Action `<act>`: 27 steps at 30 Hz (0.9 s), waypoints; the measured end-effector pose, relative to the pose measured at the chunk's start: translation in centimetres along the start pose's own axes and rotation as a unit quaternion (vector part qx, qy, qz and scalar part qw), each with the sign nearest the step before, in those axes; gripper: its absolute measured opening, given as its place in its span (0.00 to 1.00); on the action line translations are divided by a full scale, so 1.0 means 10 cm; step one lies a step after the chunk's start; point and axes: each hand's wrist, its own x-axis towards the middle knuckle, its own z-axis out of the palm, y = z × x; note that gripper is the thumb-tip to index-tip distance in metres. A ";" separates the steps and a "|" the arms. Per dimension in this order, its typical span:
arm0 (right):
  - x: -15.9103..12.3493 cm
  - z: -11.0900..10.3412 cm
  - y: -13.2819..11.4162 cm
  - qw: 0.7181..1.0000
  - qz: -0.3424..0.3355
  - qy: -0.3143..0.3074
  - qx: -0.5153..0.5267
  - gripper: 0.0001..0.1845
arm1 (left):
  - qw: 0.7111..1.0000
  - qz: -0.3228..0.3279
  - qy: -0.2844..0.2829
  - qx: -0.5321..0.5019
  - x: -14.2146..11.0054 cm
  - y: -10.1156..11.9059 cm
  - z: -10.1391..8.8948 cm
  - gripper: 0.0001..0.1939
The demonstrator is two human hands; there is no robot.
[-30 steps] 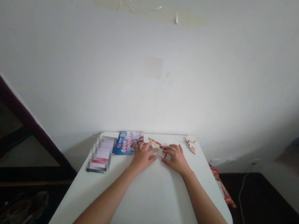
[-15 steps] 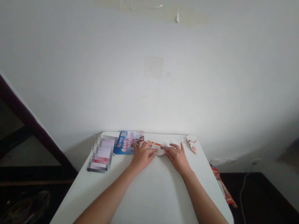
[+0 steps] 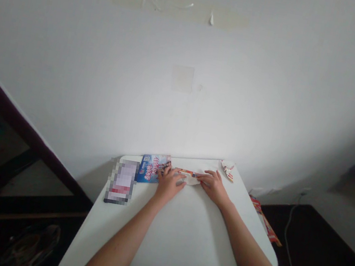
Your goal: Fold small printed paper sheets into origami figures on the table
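Observation:
Between my hands, near the back of the white table (image 3: 194, 226), lies a folded piece of paper (image 3: 192, 181), white with an orange and dark printed strip along its far edge. The left end is pinned by my left hand (image 3: 170, 181), its fingers bent over it and its thumb pointing right. My right hand (image 3: 214, 187) has its fingers closed together on the right end. Partly under my left fingertips is a blue printed booklet or card (image 3: 149, 169) with red and white lettering. My fingers hide both ends of the paper.
A phone-like item (image 3: 122, 180), blurred out, lies at the table's left edge. A crumpled white and red paper scrap (image 3: 227, 170) sits at the back right corner. The wall (image 3: 179, 120) rises directly behind the table. Red printed packaging (image 3: 265, 220) is beyond the right edge.
My right hand has shifted slightly right, and its raised finger has come down. More of the paper's printed strip shows. My left hand stays almost in place.

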 end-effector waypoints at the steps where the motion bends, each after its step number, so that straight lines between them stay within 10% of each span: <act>1: 0.01 0.01 0.02 1.000 0.003 0.006 0.002 0.14 | 1.000 0.001 0.000 -0.001 0.00 0.01 0.00 0.12; 27: 0.16 0.00 -0.22 0.979 0.200 -0.008 -0.047 0.09 | 0.998 -0.006 -0.055 0.008 -0.02 0.11 -0.10 0.16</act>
